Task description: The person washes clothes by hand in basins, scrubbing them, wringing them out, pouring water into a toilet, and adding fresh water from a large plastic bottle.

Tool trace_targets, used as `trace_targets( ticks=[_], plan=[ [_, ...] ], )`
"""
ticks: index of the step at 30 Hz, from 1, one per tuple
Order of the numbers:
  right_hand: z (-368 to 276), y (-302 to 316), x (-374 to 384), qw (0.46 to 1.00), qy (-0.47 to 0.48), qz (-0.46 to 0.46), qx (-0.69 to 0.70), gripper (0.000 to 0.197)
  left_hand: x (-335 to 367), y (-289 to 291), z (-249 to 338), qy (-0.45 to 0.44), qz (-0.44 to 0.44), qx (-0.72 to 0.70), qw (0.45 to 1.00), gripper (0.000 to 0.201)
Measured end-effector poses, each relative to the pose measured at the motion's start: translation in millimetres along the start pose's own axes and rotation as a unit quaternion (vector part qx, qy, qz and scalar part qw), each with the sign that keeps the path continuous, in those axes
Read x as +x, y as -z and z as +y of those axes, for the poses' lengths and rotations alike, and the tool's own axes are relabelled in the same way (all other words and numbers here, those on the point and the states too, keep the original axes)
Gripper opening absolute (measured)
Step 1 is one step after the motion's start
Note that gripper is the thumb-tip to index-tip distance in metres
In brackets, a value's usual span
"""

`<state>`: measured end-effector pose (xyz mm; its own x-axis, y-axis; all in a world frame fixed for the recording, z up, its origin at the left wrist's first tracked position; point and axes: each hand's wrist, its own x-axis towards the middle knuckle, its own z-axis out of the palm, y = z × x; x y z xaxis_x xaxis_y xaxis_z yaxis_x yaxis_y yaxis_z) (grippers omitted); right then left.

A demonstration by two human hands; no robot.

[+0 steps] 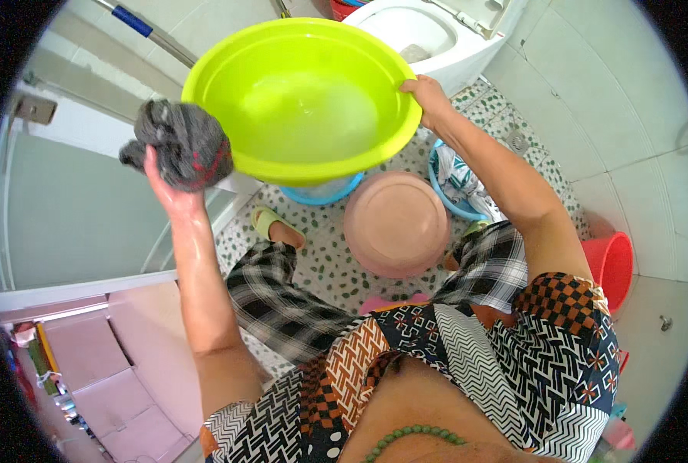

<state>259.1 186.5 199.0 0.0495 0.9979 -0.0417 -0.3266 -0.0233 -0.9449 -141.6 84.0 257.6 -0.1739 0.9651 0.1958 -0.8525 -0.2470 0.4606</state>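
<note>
My left hand [176, 193] is closed around a bunched dark grey cloth [182, 143] with red marks, held up at the left side of a large lime-green basin [305, 170]. Whether that hand also touches the basin is hidden by the cloth. On the opposite side, my right hand [430, 100] grips the basin's rim, thumb over the edge. The basin is held up, tilted toward me, with what looks like cloudy water inside.
Below are an upturned pink basin [396, 222], a blue basin [322, 197] partly covered by the green one, and another blue basin [440, 185] holding patterned cloth [461, 176]. A white toilet [467, 58] stands behind, a red bucket [612, 266] at right, a pole [151, 32] at left.
</note>
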Motion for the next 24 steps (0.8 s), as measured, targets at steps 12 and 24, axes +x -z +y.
trace_targets(
  ticks=[12, 24],
  plan=[
    [-25.7, 6.0, 57.2, 0.968, -0.089, -0.059, 0.227, 0.011, 159.4, -236.4, -20.3, -0.008, -0.21, 0.153, 0.966, 0.039],
    [-11.1, -34.8, 76.4, 0.843, -0.193, -0.117, 0.488, 0.018, 168.8, -365.5, -129.6, 0.104, -0.329, 0.084, 0.935, 0.028]
  ],
)
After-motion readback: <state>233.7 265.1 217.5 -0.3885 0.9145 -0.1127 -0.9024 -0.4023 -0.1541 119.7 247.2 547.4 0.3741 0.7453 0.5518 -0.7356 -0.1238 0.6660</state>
